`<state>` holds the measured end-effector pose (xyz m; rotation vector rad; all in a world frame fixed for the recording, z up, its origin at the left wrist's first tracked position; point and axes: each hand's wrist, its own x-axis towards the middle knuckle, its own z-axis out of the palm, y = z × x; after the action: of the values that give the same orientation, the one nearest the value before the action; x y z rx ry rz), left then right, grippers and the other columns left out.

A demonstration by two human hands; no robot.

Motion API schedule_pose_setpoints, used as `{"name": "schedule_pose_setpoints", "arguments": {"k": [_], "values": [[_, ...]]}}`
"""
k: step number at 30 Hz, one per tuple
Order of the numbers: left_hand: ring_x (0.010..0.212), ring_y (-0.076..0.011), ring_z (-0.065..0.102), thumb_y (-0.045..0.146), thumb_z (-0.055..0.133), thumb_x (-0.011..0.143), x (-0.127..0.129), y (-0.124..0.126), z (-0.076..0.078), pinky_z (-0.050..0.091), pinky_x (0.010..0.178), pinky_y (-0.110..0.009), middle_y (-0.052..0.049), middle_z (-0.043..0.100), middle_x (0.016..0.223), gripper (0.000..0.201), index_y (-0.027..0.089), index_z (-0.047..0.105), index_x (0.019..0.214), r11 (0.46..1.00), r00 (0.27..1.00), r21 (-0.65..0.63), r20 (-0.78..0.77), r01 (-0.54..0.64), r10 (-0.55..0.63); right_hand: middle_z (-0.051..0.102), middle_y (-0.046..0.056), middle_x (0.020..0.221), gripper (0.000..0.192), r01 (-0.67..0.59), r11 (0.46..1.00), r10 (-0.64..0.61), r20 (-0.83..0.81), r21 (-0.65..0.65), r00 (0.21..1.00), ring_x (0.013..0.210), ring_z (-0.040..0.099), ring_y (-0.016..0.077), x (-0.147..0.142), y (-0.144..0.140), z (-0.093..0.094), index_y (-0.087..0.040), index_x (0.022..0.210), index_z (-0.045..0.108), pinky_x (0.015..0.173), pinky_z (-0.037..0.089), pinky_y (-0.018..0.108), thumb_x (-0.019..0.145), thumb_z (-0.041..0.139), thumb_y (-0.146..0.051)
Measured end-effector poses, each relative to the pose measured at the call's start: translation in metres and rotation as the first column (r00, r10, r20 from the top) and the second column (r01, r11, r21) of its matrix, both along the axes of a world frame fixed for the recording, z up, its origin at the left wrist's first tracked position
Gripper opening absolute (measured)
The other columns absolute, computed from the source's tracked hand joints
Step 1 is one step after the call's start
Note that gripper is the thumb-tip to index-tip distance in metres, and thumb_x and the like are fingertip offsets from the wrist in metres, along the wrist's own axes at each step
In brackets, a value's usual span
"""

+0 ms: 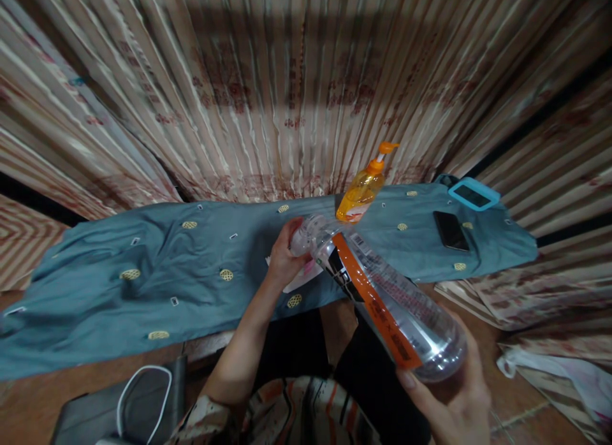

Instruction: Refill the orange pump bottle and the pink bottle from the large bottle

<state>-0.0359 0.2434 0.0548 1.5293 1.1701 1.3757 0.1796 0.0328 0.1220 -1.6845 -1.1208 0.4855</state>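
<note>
At the lower left we note a dark grey bag point(119, 407) with a white cable point(143, 394) looped on top of it, resting on the floor below the table edge. Above it we see a long teal cloth with small embroidered yellow ovals point(143, 273), draped over a narrow table and spanning most of the view; a striped beige curtain point(287, 81) hangs behind it.

Moving to the centre, our left hand point(283, 261) is curled around the neck end of a large clear plastic bottle with an orange-and-black label point(382, 298); the fingers are closed on the cap region, though we cannot tell whether a cap is fitted. A white and pink item point(306, 277) lies on the cloth just beneath this hand, largely hidden by it. The bottle is held tilted, close to horizontal, neck pointing up and left toward the cloth, base toward us, above the table's front edge and our lap.

Behind the bottle neck stands an orange pump dispenser bottle point(363, 187), leaning in the view and partly overlapped by the clear bottle. To its right a black phone point(451, 231) lies flat on the cloth, and a light-blue-framed device point(473, 194) sits at the far right end.

At the lower right, our right hand point(454, 394) cups the bottle's base from below, thumb pressed against its side.
</note>
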Motion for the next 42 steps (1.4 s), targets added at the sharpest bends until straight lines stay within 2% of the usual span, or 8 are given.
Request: {"name": "schedule_pose_setpoints", "arguments": {"k": [7,12,15,18,22,25,33,42], "values": [[0.117,-0.0276,0.065,0.019,0.082,0.066,0.013,-0.007,0.001,0.05,0.106,-0.043,-0.006,0.068,0.127,0.068,0.021,0.056,0.129,0.998,0.998,-0.042,-0.039,-0.056,0.054,0.061,0.013,0.133,0.087,-0.019,1.0,0.018,0.044,0.008,0.999,0.113,0.064,0.0323,0.005,-0.001,-0.001,-0.02,0.14,0.05,0.086,0.056,0.04,0.065,0.085,-0.049],[0.13,-0.029,0.057,0.028,0.086,0.063,0.012,-0.006,-0.003,0.042,0.115,-0.046,-0.01,0.06,0.139,0.081,0.023,0.049,0.135,0.998,0.997,0.0,0.027,-0.066,0.066,0.058,0.015,0.138,0.091,0.069,0.997,-0.07,-0.06,-0.024,0.996,0.121,0.06,0.0343,-0.006,0.002,0.009,-0.018,0.142,0.049,0.093,0.053,0.043,0.067,0.079,-0.059],[0.137,-0.0292,0.052,0.037,0.087,0.063,0.006,-0.005,-0.006,0.039,0.118,-0.045,-0.013,0.055,0.144,0.086,0.023,0.046,0.137,1.0,0.99,-0.003,0.142,0.008,-0.007,0.06,0.015,0.136,0.091,0.064,0.998,-0.065,-0.065,-0.026,0.996,0.119,0.062,0.0347,-0.007,0.003,0.01,-0.017,0.14,0.051,0.092,0.053,0.043,0.065,0.081,-0.058],[0.14,-0.0288,0.049,0.049,0.085,0.067,-0.001,-0.007,-0.008,0.039,0.119,-0.044,-0.013,0.055,0.145,0.083,0.023,0.047,0.136,0.996,0.944,-0.04,0.322,0.081,-0.064,0.063,0.015,0.132,0.089,0.019,1.0,-0.019,-0.08,-0.009,0.997,0.115,0.065,0.0345,-0.001,0.003,0.004,-0.019,0.139,0.051,0.09,0.055,0.043,0.063,0.085,-0.051],[0.132,-0.0273,0.057,0.065,0.067,0.081,-0.008,-0.01,-0.008,0.048,0.108,-0.043,-0.01,0.06,0.141,0.066,0.027,0.052,0.133,0.983,0.853,-0.14,0.52,0.122,-0.033,0.064,0.013,0.133,0.085,0.012,1.0,-0.012,-0.058,0.012,0.998,0.117,0.065,0.0334,0.009,0.003,-0.004,-0.021,0.14,0.051,0.091,0.055,0.043,0.067,0.083,-0.05],[0.124,-0.0258,0.063,0.069,0.061,0.082,-0.008,-0.01,-0.005,0.052,0.1,-0.04,-0.009,0.062,0.139,0.064,0.028,0.054,0.131,0.972,0.805,-0.183,0.593,0.148,-0.011,0.065,0.013,0.132,0.085,-0.047,0.999,0.046,0.03,0.016,0.998,0.114,0.067,0.0323,0.014,0.002,-0.008,-0.021,0.14,0.051,0.088,0.057,0.041,0.067,0.084,-0.048],[0.122,-0.0255,0.063,0.075,0.058,0.081,-0.003,-0.009,-0.003,0.05,0.101,-0.039,-0.01,0.065,0.135,0.069,0.025,0.056,0.128,0.972,0.767,-0.186,0.641,0.143,0.009,0.062,0.016,0.133,0.091,0.08,0.997,-0.081,-0.106,-0.019,0.991,0.117,0.063,0.0347,-0.001,0.003,0.003,-0.017,0.138,0.051,0.094,0.052,0.046,0.063,0.084,-0.054],[0.126,-0.0256,0.061,0.076,0.054,0.083,-0.002,-0.009,-0.004,0.047,0.107,-0.041,-0.01,0.065,0.133,0.068,0.026,0.056,0.128,0.97,0.764,-0.175,0.645,0.166,-0.015,0.061,0.016,0.131,0.091,0.074,0.997,-0.074,-0.12,-0.009,0.99,0.114,0.063,0.0345,0.007,0.003,-0.003,-0.018,0.136,0.052,0.088,0.054,0.043,0.058,0.088,-0.049]]}}
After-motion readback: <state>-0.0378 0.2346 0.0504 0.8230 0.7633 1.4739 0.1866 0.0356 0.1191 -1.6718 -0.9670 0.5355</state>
